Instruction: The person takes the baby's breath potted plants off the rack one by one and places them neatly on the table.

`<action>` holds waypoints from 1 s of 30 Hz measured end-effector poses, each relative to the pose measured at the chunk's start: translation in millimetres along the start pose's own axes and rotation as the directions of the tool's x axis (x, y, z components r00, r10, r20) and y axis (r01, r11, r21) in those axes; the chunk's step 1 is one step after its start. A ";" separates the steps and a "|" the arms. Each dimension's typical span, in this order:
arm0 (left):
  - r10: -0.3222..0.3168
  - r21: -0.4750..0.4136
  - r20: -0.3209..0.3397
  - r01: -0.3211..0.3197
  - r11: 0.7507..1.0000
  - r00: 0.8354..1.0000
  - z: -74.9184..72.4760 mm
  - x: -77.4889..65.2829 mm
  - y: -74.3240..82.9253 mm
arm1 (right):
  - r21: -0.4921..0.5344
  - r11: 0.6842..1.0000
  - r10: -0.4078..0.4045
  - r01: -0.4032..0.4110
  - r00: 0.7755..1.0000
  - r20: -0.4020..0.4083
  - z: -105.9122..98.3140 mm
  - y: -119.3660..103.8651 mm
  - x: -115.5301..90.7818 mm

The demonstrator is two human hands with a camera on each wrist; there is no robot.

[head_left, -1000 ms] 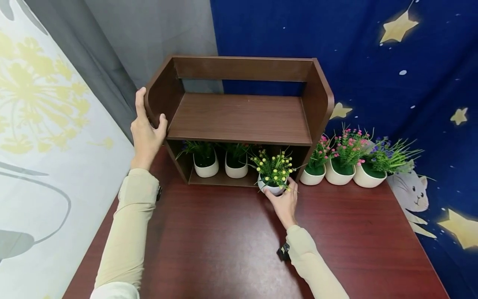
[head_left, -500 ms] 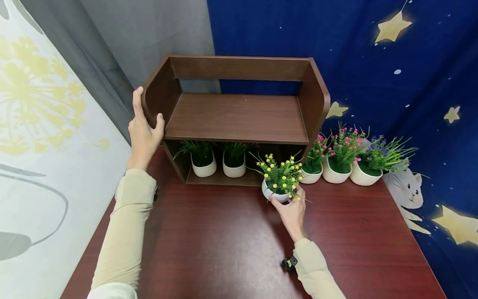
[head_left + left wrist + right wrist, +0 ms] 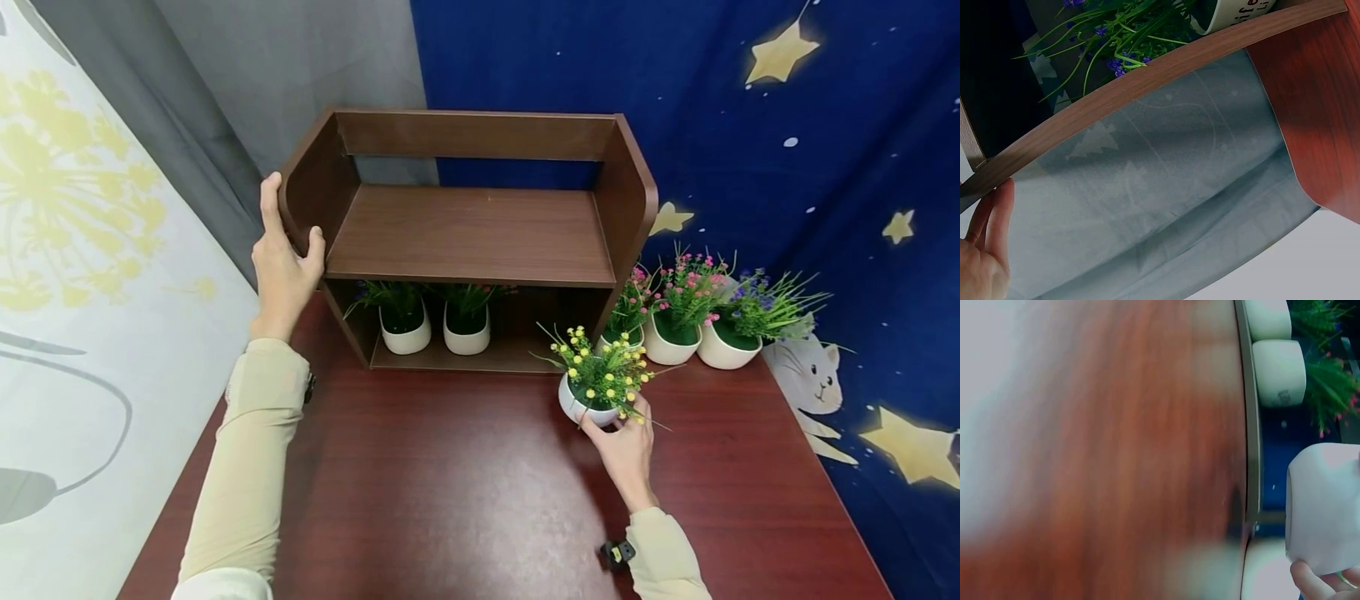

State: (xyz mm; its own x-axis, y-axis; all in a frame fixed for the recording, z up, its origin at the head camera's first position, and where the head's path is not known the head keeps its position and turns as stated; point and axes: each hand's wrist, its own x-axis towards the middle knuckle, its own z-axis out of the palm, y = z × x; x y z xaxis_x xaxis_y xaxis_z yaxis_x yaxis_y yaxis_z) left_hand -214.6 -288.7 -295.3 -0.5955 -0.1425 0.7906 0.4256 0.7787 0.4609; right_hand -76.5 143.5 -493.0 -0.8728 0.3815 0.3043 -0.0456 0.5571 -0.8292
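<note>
My left hand (image 3: 283, 271) grips the left side panel of a brown two-tier shelf (image 3: 472, 233), its thumb apart from the fingers at the panel's edge. In the left wrist view those fingers (image 3: 1000, 215) meet the wooden edge. In front of the shelf's right end, my right hand (image 3: 626, 446) holds a potted plant with yellow flowers (image 3: 600, 375) by its white pot (image 3: 1325, 509). Thumb and fingers are at the pot's lower right side. Two potted plants stand in the lower compartment, one on the left (image 3: 405, 329) and one nearer the middle (image 3: 467, 329); the upper tier holds nothing.
Right of the shelf stands a row of potted plants: a pink one partly hidden (image 3: 630, 312), another pink one (image 3: 678, 321) and a purple one (image 3: 735, 333). All are on the dark red table (image 3: 450, 483). Behind hangs a blue star-patterned curtain (image 3: 525, 58).
My right hand has drawn the yellow-flowered plant out from the shelf's lower right, toward me and to the right. The left hand keeps its place on the side panel.
</note>
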 end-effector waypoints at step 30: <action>0.003 0.011 0.001 -0.003 1.000 1.000 1.3 0.1 -3.3 | -0.243 0.969 -0.002 -0.039 0.986 -0.167 -104.8 87.4 42.2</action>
State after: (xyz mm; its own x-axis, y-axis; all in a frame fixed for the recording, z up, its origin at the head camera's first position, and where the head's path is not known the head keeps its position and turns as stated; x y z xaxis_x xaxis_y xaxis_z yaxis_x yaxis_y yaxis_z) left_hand -216.9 -290.5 -297.3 -0.5948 -0.1392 0.7917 0.4199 0.7860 0.4537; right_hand -66.4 285.6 -503.5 -0.7793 0.4984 0.3799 0.1081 0.7040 -0.7020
